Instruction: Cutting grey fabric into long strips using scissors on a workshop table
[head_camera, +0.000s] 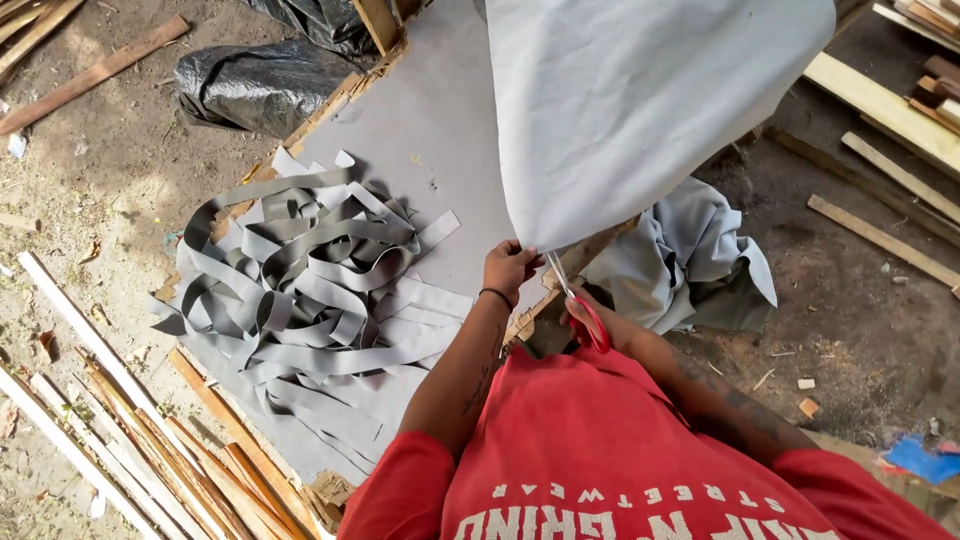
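Far left: bare dirt with loose wooden slats above and a stack of pale and orange battens below; next, on the grey-covered board, a large tangled heap of cut grey strips, many already lying loose and overlapping, so judged well into the cutting; behind the heap, a crumpled black plastic sheet at the board's far edge; then the left hand, fingers closed in a pinch on the lower edge of the hanging grey sheet, holding it taut just beside the blades; just right of it, the red-handled scissors, blades pointing up into the sheet's bottom edge, a cut seemingly only begun there; the right hand, fingers closed through the red loops, gripping the scissors; above, the sheet wide and uncut across most of its span, so judged much left to slice; further right, a rumpled pile of grey fabric on the ground, apparently untouched stock; far right, more wooden planks on dark soil and a blue scrap near the corner.
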